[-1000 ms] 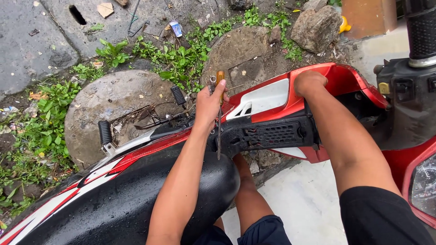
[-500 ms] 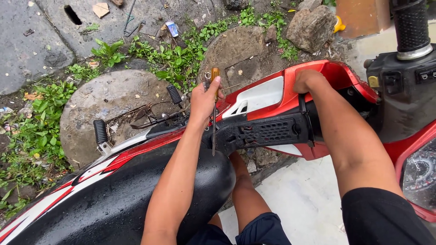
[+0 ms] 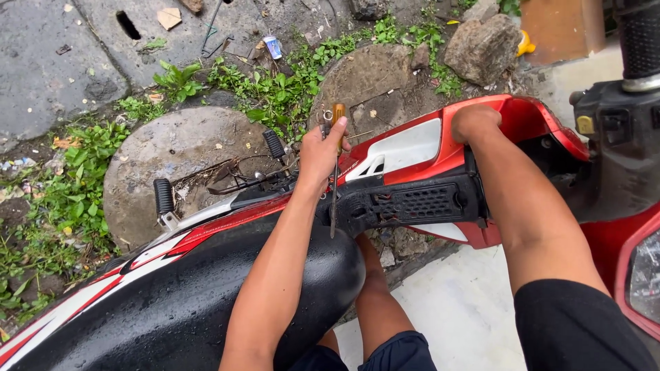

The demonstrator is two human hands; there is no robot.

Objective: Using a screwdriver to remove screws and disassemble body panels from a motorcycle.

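Left hand [image 3: 320, 154] grips a screwdriver [image 3: 336, 161], shaft pointing down beside the black panel [image 3: 412, 204]. Right hand [image 3: 474, 122] is closed over the red cover [image 3: 529, 117], far right.

Black seat [image 3: 206, 288] blocks below; side panel [image 3: 412, 203] seemingly crowds hands.

The right hand [image 3: 474, 120] is curling over the red panel [image 3: 529, 117], hiding its fingers. The screwdriver [image 3: 335, 178] tip is lying against the black seat [image 3: 206, 302]. The handlebar grip [image 3: 639, 41] is running off the far right edge.
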